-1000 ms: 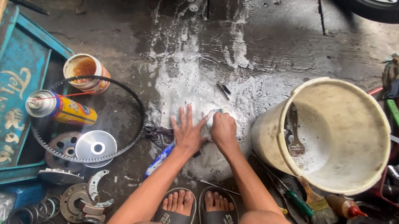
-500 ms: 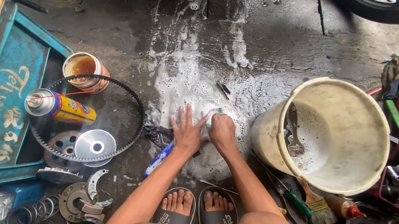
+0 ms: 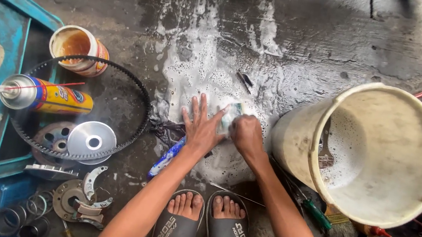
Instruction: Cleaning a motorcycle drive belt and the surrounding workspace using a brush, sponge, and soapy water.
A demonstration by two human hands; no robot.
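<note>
The left hand [image 3: 200, 126] is wide open, fingers spread, pressing on a small soapy pad [image 3: 229, 116]. The right hand [image 3: 244, 134] is closed around it. It lies on the wet, foamy floor [image 3: 213, 64] beside the bucket [image 3: 382, 153].

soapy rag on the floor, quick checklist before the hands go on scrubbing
1. Rag gripped: ok, right hand closed on it.
2. Left hand braced flat on wet floor: ok.
3. Suds present: ok, foam spread above the hands.
4. Bucket within reach: ok, tilted beside the right hand.
5. Drive belt clear of foam: cannot tell.
6. Toothbrush handy: ok, under left wrist.
</note>
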